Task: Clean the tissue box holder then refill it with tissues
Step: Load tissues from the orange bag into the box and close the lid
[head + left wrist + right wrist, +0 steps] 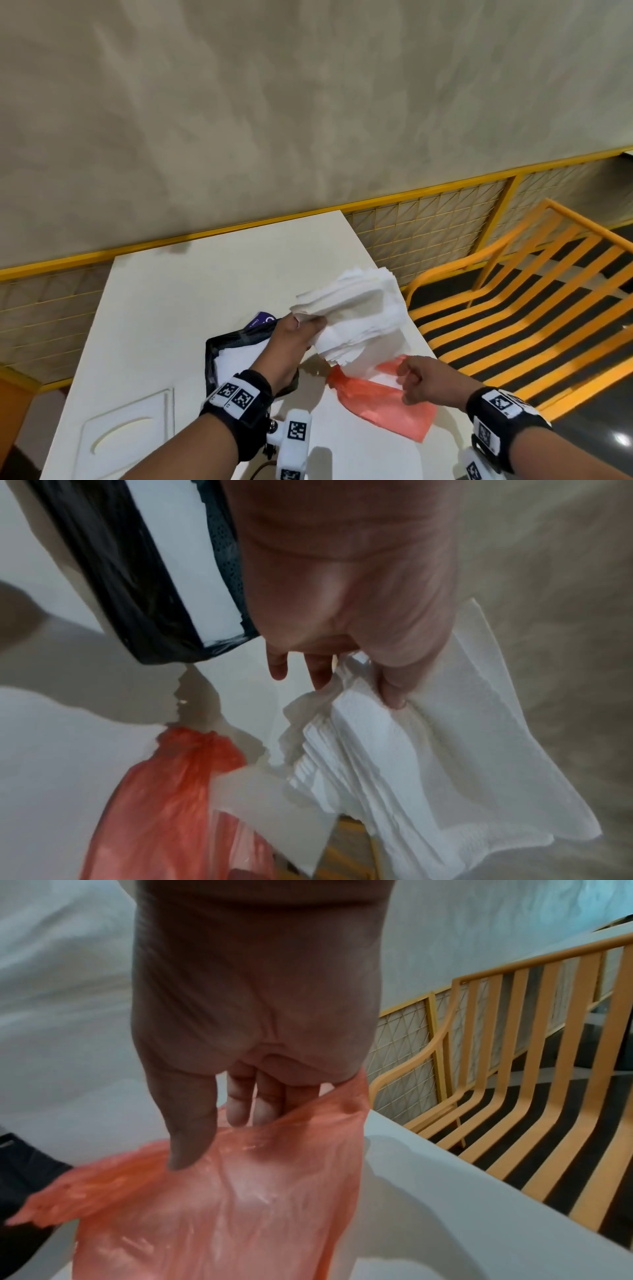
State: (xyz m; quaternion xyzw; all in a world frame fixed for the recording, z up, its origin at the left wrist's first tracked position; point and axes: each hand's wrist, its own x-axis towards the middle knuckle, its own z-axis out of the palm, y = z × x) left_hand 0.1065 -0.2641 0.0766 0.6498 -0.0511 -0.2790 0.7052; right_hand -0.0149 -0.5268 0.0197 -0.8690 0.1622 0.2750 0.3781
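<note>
My left hand (308, 323) grips a thick stack of white tissues (356, 308) and holds it above the white table (191, 294). In the left wrist view the thumb and fingers (390, 691) pinch the tissue stack (428, 764) at its near end. Under my left wrist sits the black tissue box holder (214, 359), with white showing inside it (192, 561). My right hand (404, 375) pinches the edge of a thin red plastic bag (383, 401), which lies mostly flat on the table. In the right wrist view, my thumb lies on top of the red bag (240, 1204) and my fingers (240, 1104) sit behind it.
A white panel with an oval slot (126, 435) lies at the table's near left. A purple packet (262, 318) peeks out behind the holder. An orange slatted chair (513, 308) stands right of the table. A yellow mesh railing (428, 233) and a grey wall are behind.
</note>
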